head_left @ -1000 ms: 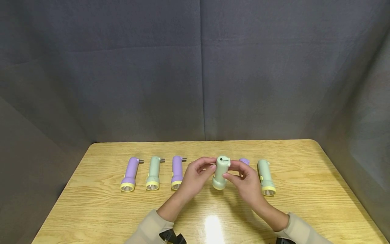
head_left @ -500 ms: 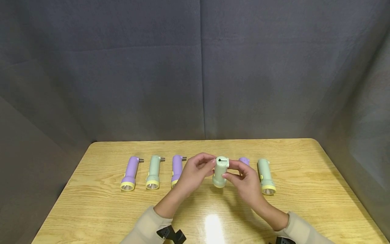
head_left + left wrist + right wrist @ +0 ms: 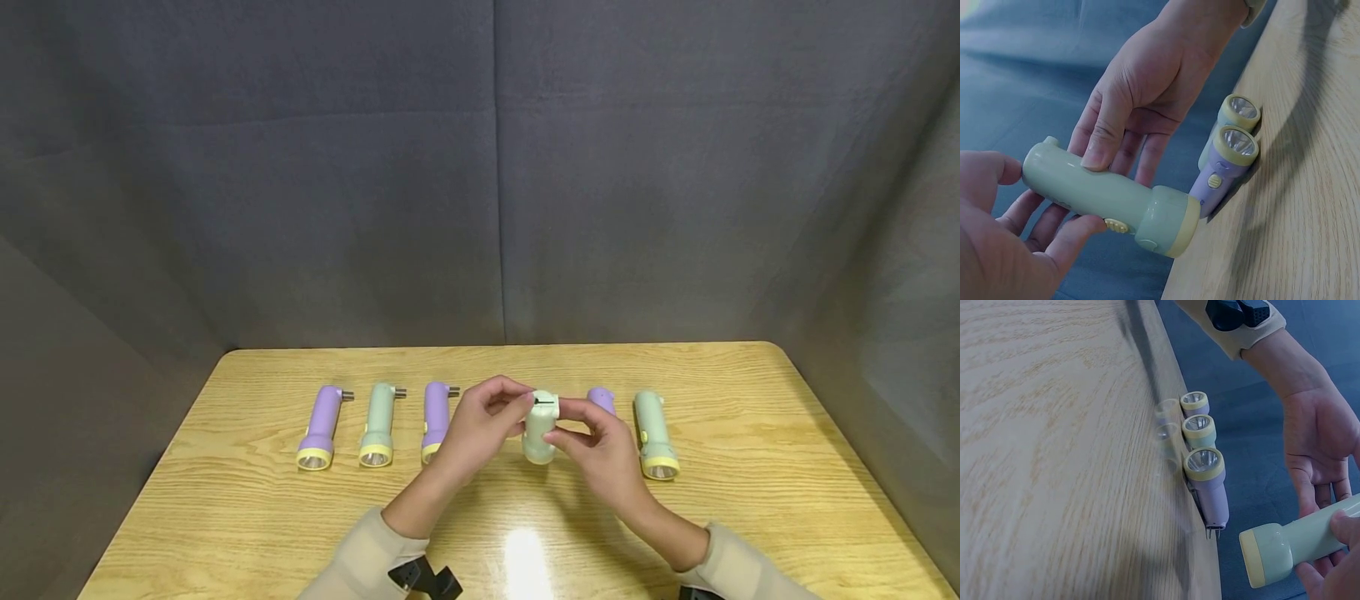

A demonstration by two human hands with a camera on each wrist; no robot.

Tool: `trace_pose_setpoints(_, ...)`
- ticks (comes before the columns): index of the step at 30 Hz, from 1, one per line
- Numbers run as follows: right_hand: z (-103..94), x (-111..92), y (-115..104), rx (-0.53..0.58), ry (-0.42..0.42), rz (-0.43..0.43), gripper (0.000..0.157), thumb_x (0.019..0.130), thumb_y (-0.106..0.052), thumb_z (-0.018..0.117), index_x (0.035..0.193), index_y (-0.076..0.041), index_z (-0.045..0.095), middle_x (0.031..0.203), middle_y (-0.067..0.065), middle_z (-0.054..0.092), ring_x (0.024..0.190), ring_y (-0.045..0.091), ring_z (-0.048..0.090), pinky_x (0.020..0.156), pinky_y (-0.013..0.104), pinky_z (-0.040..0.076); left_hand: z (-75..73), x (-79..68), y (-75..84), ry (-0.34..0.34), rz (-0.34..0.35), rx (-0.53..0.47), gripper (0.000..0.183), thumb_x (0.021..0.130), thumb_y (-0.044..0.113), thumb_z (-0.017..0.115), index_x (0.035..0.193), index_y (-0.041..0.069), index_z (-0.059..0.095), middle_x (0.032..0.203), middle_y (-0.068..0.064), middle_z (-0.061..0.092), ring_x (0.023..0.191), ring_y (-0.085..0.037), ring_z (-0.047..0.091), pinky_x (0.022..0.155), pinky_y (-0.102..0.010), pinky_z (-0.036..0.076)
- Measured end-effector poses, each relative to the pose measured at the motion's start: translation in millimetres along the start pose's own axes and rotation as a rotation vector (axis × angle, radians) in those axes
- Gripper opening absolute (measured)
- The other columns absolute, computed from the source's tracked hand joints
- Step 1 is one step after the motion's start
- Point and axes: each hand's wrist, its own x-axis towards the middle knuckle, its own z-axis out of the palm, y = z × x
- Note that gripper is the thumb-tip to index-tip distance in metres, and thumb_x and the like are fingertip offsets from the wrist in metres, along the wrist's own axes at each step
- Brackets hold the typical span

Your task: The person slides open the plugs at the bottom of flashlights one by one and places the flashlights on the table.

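Note:
Both hands hold a pale green flashlight (image 3: 540,433) above the table, tail end up and its yellow-rimmed head (image 3: 1185,228) down. My left hand (image 3: 480,425) grips it from the left, thumb at the tail end beside a dark slot, with fingers near the yellow switch (image 3: 1116,225) in the left wrist view. From the right, my right hand (image 3: 603,454) pinches the body between thumb and fingers. A whitish block shows at the tail by the right fingertips. In the right wrist view the flashlight's body (image 3: 1313,534) runs out of frame.
On the wooden table (image 3: 262,517), left, lie a purple flashlight (image 3: 324,425), a green one (image 3: 378,425) and another purple one (image 3: 436,412), metal prongs out. Right lie a partly hidden purple flashlight (image 3: 602,398) and a green one (image 3: 655,433). Grey curtains (image 3: 360,208) surround the table.
The held flashlight has shifted slightly left, its tail end a little lower. My left thumb has moved onto the tail end by the slot; the right hand has followed slightly left.

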Motion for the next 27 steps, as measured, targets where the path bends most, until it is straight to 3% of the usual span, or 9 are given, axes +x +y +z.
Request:
trace_pose_setpoints(12,3.4,-3.2,-1.1,0.023,-0.011,0.025,0.032,0.083,0.013,0.075,0.113,0.011,0.067,0.111,0.002,0.07,0.102,0.012,0.07,0.082,0.031,0.061,0.9,0.3,6.6,-0.012,-0.041,0.04,0.017,0.101,0.013,0.061,0.107,-0.001,0.068,0.106,-0.012,0.065,0.094,-0.019,0.066,0.088,-0.041,0.06)
trace_pose_setpoints(27,7.1,-3.5,-1.0,0.052,-0.002,0.025,0.033,0.082,0.015,0.075,0.113,0.012,0.066,0.111,-0.005,0.071,0.097,0.012,0.072,0.081,0.032,0.061,-0.2,2.8,15.3,-0.034,-0.077,0.048,0.012,0.098,0.009,0.061,0.101,-0.002,0.066,0.103,-0.011,0.065,0.092,-0.018,0.065,0.086,-0.04,0.061)
